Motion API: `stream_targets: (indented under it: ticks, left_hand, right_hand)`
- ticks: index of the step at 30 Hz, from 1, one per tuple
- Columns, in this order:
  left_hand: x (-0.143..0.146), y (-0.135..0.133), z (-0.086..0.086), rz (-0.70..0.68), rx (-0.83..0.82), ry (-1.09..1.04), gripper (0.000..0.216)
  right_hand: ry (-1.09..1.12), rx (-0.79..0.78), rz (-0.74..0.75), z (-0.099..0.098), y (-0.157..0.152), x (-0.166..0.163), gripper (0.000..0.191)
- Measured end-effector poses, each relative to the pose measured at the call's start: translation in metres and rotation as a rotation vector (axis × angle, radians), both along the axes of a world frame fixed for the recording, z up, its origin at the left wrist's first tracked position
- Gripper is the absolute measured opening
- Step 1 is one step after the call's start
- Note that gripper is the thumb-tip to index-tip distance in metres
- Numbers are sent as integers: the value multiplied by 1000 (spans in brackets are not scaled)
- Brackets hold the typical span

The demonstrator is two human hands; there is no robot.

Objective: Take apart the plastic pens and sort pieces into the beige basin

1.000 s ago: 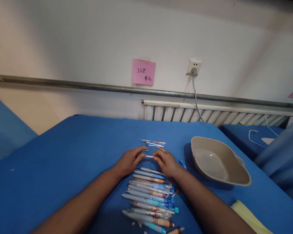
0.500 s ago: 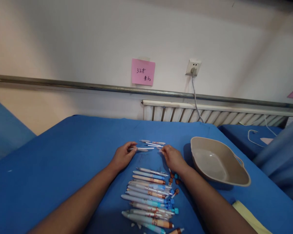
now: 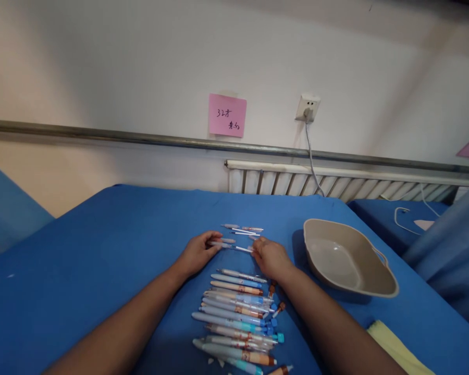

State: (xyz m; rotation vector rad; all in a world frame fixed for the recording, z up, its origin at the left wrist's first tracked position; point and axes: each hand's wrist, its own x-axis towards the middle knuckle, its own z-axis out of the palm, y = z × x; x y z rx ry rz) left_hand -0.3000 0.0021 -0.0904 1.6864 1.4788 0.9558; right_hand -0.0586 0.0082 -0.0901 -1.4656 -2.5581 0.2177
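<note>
My left hand pinches a pale grey pen barrel part, its free end pointing right. Just above it, another pale barrel piece lies close to the fingertips. My right hand is closed on the right end of a white pen refill. The refill's dark tip is close to the barrel part's end; I cannot tell whether it is inside. Beyond the hands lie loose white refills and separated pen parts. Nearer me, several assembled pens lie in a column.
A beige plastic basin stands to the right on the blue-covered table. Small brown and blue caps lie beside the pens. A yellow cloth is at lower right. A radiator runs along the wall behind.
My right hand has come slightly nearer to me and now holds the refill's right end. The refill has moved lower, between both hands. The view has shifted slightly.
</note>
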Motion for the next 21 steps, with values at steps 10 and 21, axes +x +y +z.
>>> stream_targets:
  ticks: [10,21]
  left_hand:
    - [-2,6,-9,-24,167,303,30]
    - [5,-10,8,-70,104,451,30]
  right_hand:
    - [-5,76,-88,-3,10,3,22]
    - [-5,52,89,0,4,0,22]
